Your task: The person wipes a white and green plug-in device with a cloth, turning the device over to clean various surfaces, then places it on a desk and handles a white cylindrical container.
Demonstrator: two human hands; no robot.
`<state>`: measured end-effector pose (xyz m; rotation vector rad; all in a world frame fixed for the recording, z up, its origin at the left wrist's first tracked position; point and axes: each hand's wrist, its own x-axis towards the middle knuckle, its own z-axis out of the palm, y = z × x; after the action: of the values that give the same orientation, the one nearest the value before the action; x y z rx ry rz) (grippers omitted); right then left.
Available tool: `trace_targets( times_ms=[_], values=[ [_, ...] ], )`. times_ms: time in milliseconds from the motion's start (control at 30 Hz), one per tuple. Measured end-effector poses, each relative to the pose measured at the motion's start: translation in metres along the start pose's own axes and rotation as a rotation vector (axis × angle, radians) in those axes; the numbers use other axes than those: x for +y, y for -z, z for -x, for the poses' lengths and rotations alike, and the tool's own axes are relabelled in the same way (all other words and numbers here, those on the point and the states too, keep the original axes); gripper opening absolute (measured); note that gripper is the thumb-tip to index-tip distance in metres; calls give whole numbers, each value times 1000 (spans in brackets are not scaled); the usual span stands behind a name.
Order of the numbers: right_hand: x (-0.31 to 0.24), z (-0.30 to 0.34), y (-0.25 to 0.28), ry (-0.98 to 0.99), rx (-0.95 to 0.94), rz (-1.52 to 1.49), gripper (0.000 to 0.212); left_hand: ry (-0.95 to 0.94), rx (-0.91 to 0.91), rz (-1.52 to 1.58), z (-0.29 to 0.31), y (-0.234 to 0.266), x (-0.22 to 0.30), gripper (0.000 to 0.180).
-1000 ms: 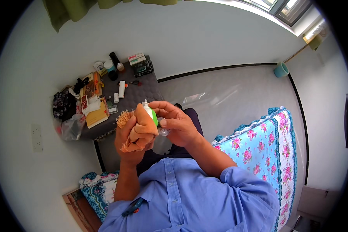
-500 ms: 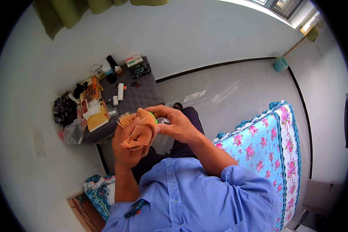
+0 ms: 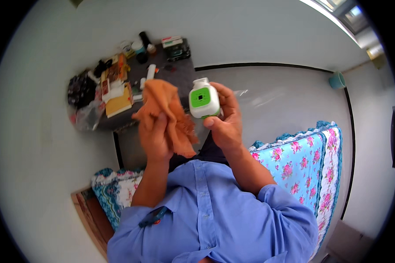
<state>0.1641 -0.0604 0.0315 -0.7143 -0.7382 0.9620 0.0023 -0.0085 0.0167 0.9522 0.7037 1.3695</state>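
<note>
My left hand (image 3: 155, 139) is closed on an orange cloth (image 3: 166, 103), which hangs loosely over the fingers with a frayed edge towards my body. Just to its right, my right hand (image 3: 229, 120) grips a small white device (image 3: 200, 108), its thumb at the lower edge and the fingers wrapped round the far side. The device has a green face with a small black square in the middle and a short white neck on top. Cloth and device are held apart, with a narrow gap between them. The fingers behind the device are partly hidden.
Beyond my hands stands a dark padded table (image 3: 183, 78) holding stacked boxes (image 3: 174, 48), bottles, a yellow envelope (image 3: 118, 104), and a clear plastic bag (image 3: 88, 116). A flowered bed cover (image 3: 289, 160) lies to the right. A light blue bucket (image 3: 337, 80) stands by the far wall.
The cloth, earlier bunched around the device between both hands, now hangs from my left hand. My right hand has drawn the device away, and its green face has turned into view.
</note>
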Motion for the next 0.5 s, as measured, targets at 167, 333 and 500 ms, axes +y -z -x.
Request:
trace_targets(
  times_ms=[167, 333, 500],
  values=[
    [21, 4, -4, 185, -163, 500, 86, 311, -193, 306, 7, -4, -1, 57],
    [-3, -2, -15, 357, -245, 1078, 76, 312, -253, 498, 7, 6, 8, 63],
    [1, -1, -12, 266, -273, 941, 71, 161, -145, 109, 3, 7, 0, 55]
  ],
)
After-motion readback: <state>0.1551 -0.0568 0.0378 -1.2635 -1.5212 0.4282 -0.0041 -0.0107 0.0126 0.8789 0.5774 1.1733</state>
